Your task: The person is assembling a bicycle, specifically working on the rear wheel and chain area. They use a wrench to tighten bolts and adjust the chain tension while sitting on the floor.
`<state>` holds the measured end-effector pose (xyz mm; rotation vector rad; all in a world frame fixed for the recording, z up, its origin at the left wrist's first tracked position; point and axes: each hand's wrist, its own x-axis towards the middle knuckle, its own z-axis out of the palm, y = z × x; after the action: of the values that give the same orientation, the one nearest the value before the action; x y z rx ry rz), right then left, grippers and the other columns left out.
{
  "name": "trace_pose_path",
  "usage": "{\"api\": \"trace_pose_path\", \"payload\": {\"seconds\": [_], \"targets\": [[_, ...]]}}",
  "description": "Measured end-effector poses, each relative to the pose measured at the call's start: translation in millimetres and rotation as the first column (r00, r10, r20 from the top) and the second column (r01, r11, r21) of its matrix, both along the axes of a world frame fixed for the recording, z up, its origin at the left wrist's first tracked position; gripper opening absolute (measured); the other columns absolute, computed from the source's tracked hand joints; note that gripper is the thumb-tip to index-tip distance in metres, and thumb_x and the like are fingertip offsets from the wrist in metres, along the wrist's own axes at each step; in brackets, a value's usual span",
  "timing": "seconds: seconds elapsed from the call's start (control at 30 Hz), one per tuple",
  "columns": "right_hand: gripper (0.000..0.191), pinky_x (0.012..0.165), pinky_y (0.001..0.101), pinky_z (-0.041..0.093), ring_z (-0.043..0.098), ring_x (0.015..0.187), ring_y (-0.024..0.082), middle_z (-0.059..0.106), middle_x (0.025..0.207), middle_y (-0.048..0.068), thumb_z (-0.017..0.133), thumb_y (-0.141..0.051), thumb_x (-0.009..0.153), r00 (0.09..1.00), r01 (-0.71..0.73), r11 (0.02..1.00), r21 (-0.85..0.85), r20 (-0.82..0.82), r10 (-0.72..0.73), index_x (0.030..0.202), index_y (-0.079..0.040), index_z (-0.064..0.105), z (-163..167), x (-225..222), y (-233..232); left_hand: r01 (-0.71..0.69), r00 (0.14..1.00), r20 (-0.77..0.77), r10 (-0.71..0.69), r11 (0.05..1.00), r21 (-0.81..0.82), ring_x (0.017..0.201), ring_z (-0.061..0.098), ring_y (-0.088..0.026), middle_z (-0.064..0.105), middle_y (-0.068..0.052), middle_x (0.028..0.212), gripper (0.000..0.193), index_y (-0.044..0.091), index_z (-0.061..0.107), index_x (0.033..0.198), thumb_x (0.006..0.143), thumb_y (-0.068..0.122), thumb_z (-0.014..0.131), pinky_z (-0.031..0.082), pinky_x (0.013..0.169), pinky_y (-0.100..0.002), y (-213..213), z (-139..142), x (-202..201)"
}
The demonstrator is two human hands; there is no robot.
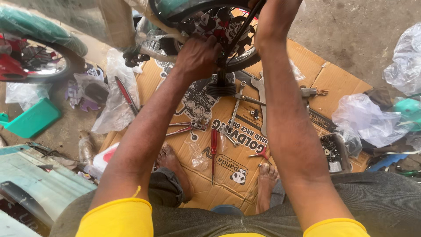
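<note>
Both hands, left (198,55) and right (272,17), grip bicycle wheel (239,59).

Red screwdriver (213,151), spanner (262,103), pliers (186,128) on flattened cardboard (333,83)

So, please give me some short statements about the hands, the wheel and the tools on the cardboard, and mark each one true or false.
1. The left hand is at the small bicycle wheel. True.
2. The red-handled screwdriver is held in the right hand. False: it lies on the cardboard between the bare feet.
3. A flat metal spanner lies on the cardboard. True.
4. The person wears blue sleeves. False: the sleeves are yellow.
5. The teal plastic box sits on the cardboard. False: it sits on the ground, left of the cardboard.
</note>
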<state>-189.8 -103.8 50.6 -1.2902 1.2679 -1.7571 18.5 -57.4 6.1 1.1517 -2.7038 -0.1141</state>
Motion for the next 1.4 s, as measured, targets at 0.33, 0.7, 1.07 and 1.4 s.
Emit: {"api": "trace_pose_path", "payload": {"seconds": [0.33,0.7,1.07,1.4], "targets": [[0.034,0.088,0.0385,0.055,0.071,0.101,0.024,0.074,0.112,0.015,0.069,-0.009,0.092,0.905,-0.018,0.946,0.325,-0.397,0.153,0.124,-0.001,0.064,-144,24,132,0.026,0.993,-0.116,-0.023,0.999,0.027,0.081,0.068,-0.034,0.067,-0.015,0.091,0.010,0.005,0.068,0.101,0.094,0.004,0.061,0.055,0.067,-0.047,2,-6,6],[0.034,0.079,0.0363,0.050,0.061,0.083,0.024,0.070,0.093,0.017,0.052,-0.027,0.108,0.901,-0.249,0.793,0.556,-0.168,0.401,0.120,0.001,0.067,-170,31,111,0.023,0.983,-0.183,-0.026,1.000,-0.019,0.089,0.066,-0.036,0.068,-0.016,0.095,0.023,0.005,0.071,0.101,0.078,0.009,0.072,0.052,0.084,-0.046,-1,-4,7],[0.040,0.072,0.0334,0.051,0.064,0.078,0.021,0.071,0.094,0.016,0.057,-0.033,0.107,0.861,-0.245,0.516,0.821,-0.060,0.505,0.111,0.004,0.072,-108,25,94,-0.034,0.984,-0.169,0.051,0.994,0.102,0.076,0.068,-0.030,0.068,-0.018,0.098,0.030,0.003,0.062,0.116,0.088,0.009,0.070,0.053,0.072,-0.044,-13,-21,-1],[0.030,0.067,0.0282,0.059,0.068,0.077,0.015,0.071,0.100,0.009,0.065,0.004,0.092,0.961,-0.202,0.894,0.400,0.258,0.102,0.122,0.001,0.063,-92,6,102,0.017,0.985,-0.170,-0.028,0.998,-0.066,0.083,0.067,-0.027,0.067,-0.012,0.095,0.016,0.011,0.067,0.104,0.092,0.001,0.063,0.050,0.089,-0.046,10,-22,-1]]}}
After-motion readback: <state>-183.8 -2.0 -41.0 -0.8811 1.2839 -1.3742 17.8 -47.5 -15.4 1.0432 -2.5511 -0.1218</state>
